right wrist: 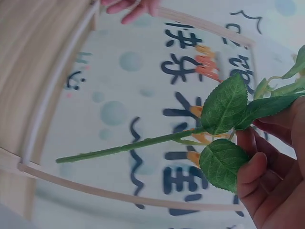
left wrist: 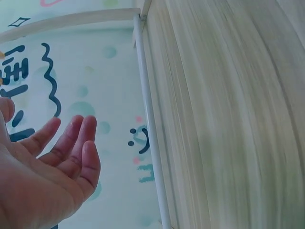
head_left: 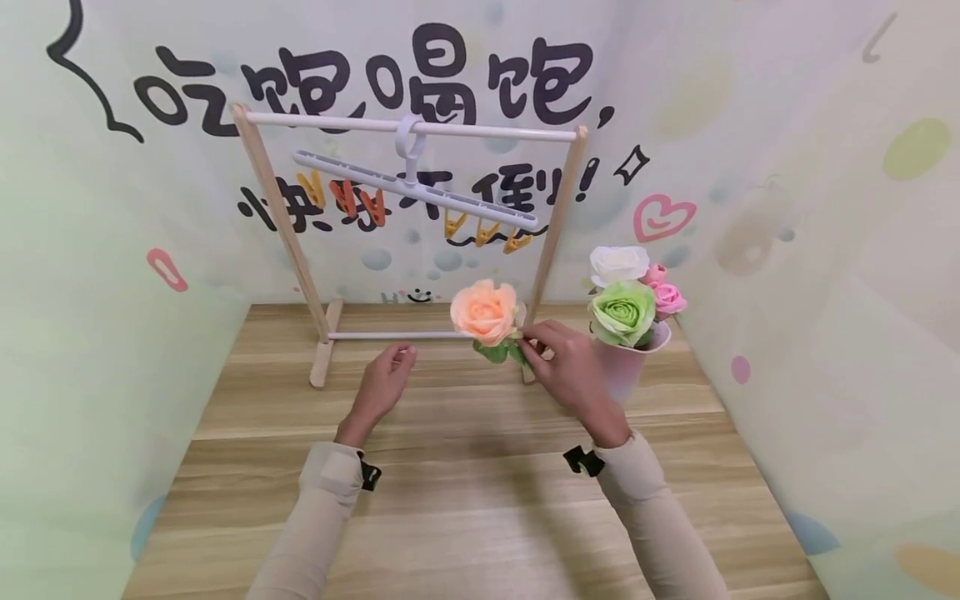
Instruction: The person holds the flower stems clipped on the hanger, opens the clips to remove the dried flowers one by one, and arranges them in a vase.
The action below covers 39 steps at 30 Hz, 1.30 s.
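Note:
My right hand (head_left: 566,362) pinches a peach-coloured rose (head_left: 485,312) near its head, holding it up in front of the rack's right post. In the right wrist view its green stem (right wrist: 128,145) reaches out past the fingers, with broad leaves (right wrist: 226,105) close to the grip. My left hand (head_left: 382,379) hovers above the table, left of the rose. Loosely bent fingers and a bare palm show in the left wrist view. A grey-white clip hanger (head_left: 416,188) hangs tilted from the rack's top rail, its right end lower, with yellow and orange clips on it.
The wooden rack (head_left: 273,200) stands at the table's back, with a white lower bar (head_left: 397,336). Right of it, a pinkish vase (head_left: 624,371) holds white, green and pink flowers (head_left: 622,312), partly behind my right hand. Printed walls enclose the wooden table (head_left: 450,500).

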### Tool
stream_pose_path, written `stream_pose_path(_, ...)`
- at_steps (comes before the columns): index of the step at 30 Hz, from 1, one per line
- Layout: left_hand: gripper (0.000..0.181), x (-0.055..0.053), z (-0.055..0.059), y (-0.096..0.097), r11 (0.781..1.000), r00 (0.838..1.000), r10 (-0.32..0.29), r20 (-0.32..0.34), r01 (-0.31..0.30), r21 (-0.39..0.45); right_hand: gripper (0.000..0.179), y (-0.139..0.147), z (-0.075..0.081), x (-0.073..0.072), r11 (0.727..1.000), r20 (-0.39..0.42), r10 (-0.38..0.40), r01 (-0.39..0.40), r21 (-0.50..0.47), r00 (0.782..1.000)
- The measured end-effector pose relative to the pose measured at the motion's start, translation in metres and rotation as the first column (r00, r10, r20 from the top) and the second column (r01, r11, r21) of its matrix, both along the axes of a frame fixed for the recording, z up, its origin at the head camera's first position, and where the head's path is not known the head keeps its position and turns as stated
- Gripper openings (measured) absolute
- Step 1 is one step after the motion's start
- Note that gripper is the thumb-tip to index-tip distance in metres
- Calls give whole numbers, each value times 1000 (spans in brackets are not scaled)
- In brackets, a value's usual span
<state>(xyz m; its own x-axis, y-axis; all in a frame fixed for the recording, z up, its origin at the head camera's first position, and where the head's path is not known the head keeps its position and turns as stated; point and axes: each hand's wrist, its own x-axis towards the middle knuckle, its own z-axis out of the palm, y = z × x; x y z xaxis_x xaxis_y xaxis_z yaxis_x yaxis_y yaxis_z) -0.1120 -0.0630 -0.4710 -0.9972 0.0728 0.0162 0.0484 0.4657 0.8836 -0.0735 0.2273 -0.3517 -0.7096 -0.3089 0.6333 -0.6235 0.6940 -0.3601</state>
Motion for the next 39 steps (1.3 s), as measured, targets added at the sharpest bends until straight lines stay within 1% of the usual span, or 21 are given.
stream_pose_path(5,50,-5,-2,-9,997,997,73,-22,-72,10,8,14,24,12,998,-90,-35,30,-54,995)
stream_pose_path(10,51,-10,-3,-19,990,990,139,-26,-138,12,12,29,43,21,991,-152,-40,20,-132,988)
stream_pose_path(14,54,-15,-2,-29,980,980,199,-16,-198,27,14,41,55,29,980,-167,-78,45,-196,983)
stream_pose_path(19,53,-21,1,-42,960,960,278,-25,-277,30,15,55,65,39,956,-170,-138,86,-279,976)
stream_pose_path(21,53,-23,1,-47,950,950,311,-37,-310,31,16,60,68,41,945,-180,-159,97,-313,971)
stream_pose_path(24,53,-27,2,-54,931,930,364,-53,-362,48,19,69,72,41,929,-192,-212,137,-344,958)
stream_pose_path(27,51,-30,2,-62,907,905,420,-74,-416,56,19,77,76,40,913,-202,-277,191,-361,940)
stream_pose_path(30,50,-34,4,-69,882,878,471,-91,-469,44,18,87,79,38,899,-215,-335,243,-364,917)
stream_pose_path(36,54,-43,10,-84,836,833,548,-74,-549,10,19,102,90,34,868,-238,-428,324,-377,872)
stream_pose_path(39,57,-48,13,-91,820,819,570,-63,-572,-12,19,106,95,30,848,-237,-462,348,-399,854)
